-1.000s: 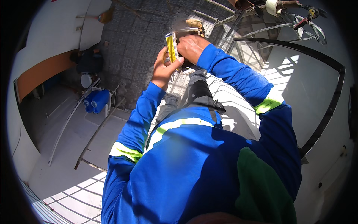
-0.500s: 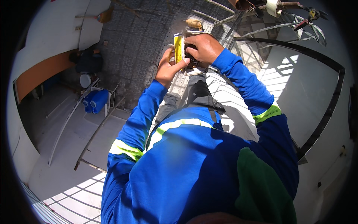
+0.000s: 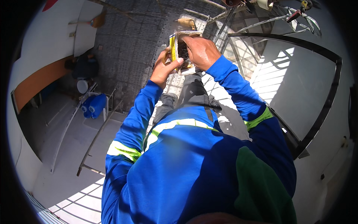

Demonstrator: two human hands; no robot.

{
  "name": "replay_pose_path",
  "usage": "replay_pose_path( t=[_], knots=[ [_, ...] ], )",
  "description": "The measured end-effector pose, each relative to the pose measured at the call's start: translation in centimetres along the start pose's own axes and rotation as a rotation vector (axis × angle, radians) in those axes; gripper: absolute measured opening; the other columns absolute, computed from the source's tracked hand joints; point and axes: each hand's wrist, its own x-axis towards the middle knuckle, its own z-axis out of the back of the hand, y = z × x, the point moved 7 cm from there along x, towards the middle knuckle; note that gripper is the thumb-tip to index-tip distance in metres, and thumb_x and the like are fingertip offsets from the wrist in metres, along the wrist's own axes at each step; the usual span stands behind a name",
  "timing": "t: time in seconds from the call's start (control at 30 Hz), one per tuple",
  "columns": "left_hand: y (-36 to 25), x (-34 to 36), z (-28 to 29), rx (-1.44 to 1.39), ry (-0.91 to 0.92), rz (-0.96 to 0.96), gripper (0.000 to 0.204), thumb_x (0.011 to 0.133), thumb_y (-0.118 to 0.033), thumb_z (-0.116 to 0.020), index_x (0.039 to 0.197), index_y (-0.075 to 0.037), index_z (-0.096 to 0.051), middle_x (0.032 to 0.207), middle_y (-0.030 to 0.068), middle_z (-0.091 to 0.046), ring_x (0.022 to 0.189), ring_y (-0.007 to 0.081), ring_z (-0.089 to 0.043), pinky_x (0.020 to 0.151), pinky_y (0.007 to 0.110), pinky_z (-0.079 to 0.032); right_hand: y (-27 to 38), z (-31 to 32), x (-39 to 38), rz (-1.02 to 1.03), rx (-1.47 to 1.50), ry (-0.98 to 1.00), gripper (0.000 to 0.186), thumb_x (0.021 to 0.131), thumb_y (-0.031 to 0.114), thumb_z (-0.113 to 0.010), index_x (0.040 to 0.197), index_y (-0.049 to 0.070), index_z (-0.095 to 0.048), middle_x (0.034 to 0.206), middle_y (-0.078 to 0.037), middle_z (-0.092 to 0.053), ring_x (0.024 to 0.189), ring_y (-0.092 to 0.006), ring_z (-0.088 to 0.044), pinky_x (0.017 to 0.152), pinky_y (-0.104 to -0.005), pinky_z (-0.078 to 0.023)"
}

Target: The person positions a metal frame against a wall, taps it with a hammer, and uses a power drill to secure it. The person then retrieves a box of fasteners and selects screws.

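Observation:
A small open box with a yellow side panel and pale edges is up at the top middle, above my legs. My left hand is closed round its left side, with the thumb over the near edge. Inside lie several thin dark metal pieces, like screws or nails, too small to tell apart. My right hand reaches over the right side of the box. Its fingers are bent down into the box, and their tips are hidden, so what they pinch does not show.
A yellow power tool lies just beyond the box on a perforated metal plank. Blue jugs and a crouching person are below on the left. A dark-framed panel stands right; pliers and straps hang at upper right.
The box has tilted, so more of its inside and less of its yellow side shows. My right hand has shifted over the opening. The whole view has moved slightly.

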Motion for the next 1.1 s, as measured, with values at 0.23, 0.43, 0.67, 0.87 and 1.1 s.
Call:
replay_pose_path(
  t=[0.23, 0.43, 0.67, 0.87, 1.1],
  knots=[
    [-0.1, 0.0, 0.3, 0.089, -0.078, -0.031, 0.087, 0.079, -0.025, -0.082, 0.146, 0.003, -0.034, 0.129, 0.0148, -0.055, 0.115, 0.0215, -0.058, 0.090, 0.031, -0.051, 1.4, -2.9, 0.5, 0.129, -0.401, 0.104, 0.016, 0.083, 0.011, -0.058, 0.092, 0.001, -0.067, 0.088, -0.016, -0.067, 0.082, -0.0320, -0.070, 0.070, -0.0387, -0.057],
    [-0.1, -0.2, 0.6, 0.127, -0.118, -0.027, 0.085, 0.079, -0.025, -0.081, 0.145, 0.003, -0.036, 0.126, 0.0146, -0.057, 0.113, 0.0202, -0.058, 0.086, 0.031, -0.051, 1.0, -4.6, 1.5, 0.266, -0.467, 0.215, 0.015, 0.078, 0.012, -0.062, 0.084, 0.003, -0.072, 0.088, -0.016, -0.069, 0.082, -0.0298, -0.070, 0.070, -0.0390, -0.058],
    [0.6, -0.4, 0.5, 0.210, -0.065, 0.023, 0.083, 0.085, -0.032, -0.073, 0.151, -0.003, -0.031, 0.131, 0.0077, -0.051, 0.114, 0.0196, -0.053, 0.090, 0.039, -0.050, -0.3, -5.7, 2.3, 0.264, -0.464, 0.302, 0.018, 0.080, 0.013, -0.061, 0.085, 0.003, -0.076, 0.082, -0.016, -0.073, 0.076, -0.0310, -0.072, 0.069, -0.0397, -0.058],
    [0.3, -0.2, -0.2, 0.170, -0.042, -0.021, 0.087, 0.082, -0.028, -0.077, 0.150, 0.000, -0.031, 0.134, 0.0120, -0.050, 0.118, 0.0206, -0.054, 0.096, 0.037, -0.047, -0.5, -4.2, 1.0, 0.252, -0.350, 0.228, 0.017, 0.080, 0.011, -0.062, 0.089, 0.002, -0.072, 0.087, -0.019, -0.070, 0.082, -0.0341, -0.071, 0.071, -0.0428, -0.057],
    [0.4, 0.7, -1.7, 0.164, -0.022, 0.018, 0.097, 0.076, -0.024, -0.085, 0.149, 0.006, -0.028, 0.135, 0.0182, -0.050, 0.123, 0.0241, -0.053, 0.104, 0.035, -0.044, -1.5, -1.7, -0.4, 0.078, -0.193, 0.252, 0.024, 0.070, 0.014, -0.068, 0.088, 0.000, -0.071, 0.092, -0.022, -0.068, 0.087, -0.0394, -0.067, 0.077, -0.0460, -0.055]
  ],
)
